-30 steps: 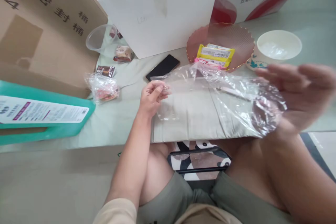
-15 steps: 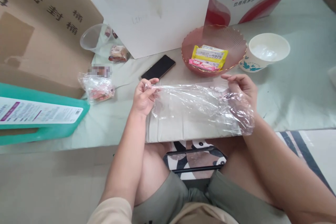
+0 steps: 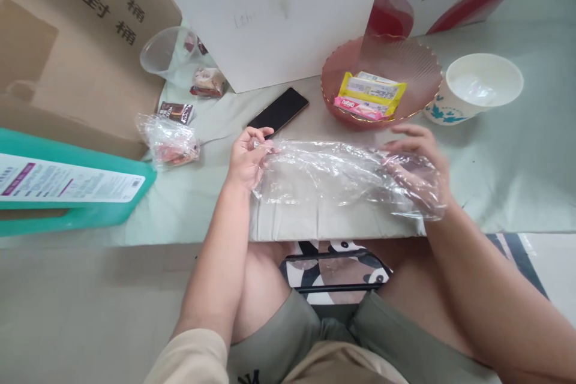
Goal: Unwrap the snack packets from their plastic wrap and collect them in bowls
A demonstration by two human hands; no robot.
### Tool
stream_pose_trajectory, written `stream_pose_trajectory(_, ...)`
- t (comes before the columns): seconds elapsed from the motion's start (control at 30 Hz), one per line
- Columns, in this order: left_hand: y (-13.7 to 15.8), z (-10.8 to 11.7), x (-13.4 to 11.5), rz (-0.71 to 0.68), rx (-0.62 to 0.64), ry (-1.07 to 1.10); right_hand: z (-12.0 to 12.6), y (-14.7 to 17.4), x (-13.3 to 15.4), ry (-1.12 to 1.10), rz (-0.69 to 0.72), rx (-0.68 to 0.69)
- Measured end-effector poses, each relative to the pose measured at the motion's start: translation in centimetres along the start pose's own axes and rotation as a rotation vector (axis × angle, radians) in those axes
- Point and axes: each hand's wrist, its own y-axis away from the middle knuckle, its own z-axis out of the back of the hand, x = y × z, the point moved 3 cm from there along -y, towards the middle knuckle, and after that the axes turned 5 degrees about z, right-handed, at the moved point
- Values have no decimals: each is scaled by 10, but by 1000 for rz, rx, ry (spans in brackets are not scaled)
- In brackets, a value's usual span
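A clear, crinkled plastic bag (image 3: 319, 174) stretches sideways between my hands, just above the near edge of the cloth-covered surface. My left hand (image 3: 246, 162) pinches its left end between thumb and fingers. At the other end, my right hand (image 3: 425, 159) has the film over its thumb and palm, with the upper fingers stretched out and parted; the film's folds blur the exact hold. Beyond my left fingers lies a black phone (image 3: 279, 113). Behind my right fingers stands a pink, gold-rimmed bowl (image 3: 330, 81) containing yellow and pink wrapped snack bars (image 3: 371, 96).
A white paper tub (image 3: 454, 105) with leaf prints stands right of the bowl. To the left are wrapped snacks (image 3: 209, 82), a bagged snack (image 3: 173, 147), a clear plastic bowl (image 3: 164, 54) and a green jug (image 3: 135, 204). Cardboard (image 3: 90, 66) and white boxes (image 3: 279, 18) line the back.
My right hand has shifted slightly right and its fingers have spread more. The bag looks drawn out a little wider. My left hand keeps its pinch; the view has shifted slightly.
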Motion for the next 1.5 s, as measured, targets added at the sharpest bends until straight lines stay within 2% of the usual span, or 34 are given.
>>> stream_pose_trajectory(0.07,0,-2,0,2,26,-3,-1,2,5,6,-29,0)
stream_pose_trajectory(0.2,0,-3,-1,21,64,52,0,3,-3,-180,-250,-209)
stream_pose_trajectory(0.33,1,-3,2,102,87,35,1,2,-13,-229,-299,-275)
stream_pose_trajectory(0.47,1,-8,7,160,124,9,0,4,-16,-195,-254,-217)
stream_pose_trajectory(0.63,-4,-16,9,223,116,55,5,6,-7,-87,-57,-219)
stream_pose_trajectory(0.73,-7,-16,12,238,108,52,6,6,4,-33,5,-209)
stream_pose_trajectory(0.87,-7,-15,17,241,134,72,7,7,8,56,-36,-231)
stream_pose_trajectory(1.07,11,-15,12,187,159,-38,15,9,0,120,-48,-241)
stream_pose_trajectory(1.17,22,-5,8,242,194,-38,19,11,-3,91,-82,-181)
stream_pose_trajectory(1.33,33,15,10,340,255,-165,24,18,-3,39,-119,69)
stream_pose_trajectory(1.5,32,9,15,405,277,-110,29,26,10,-43,-17,209)
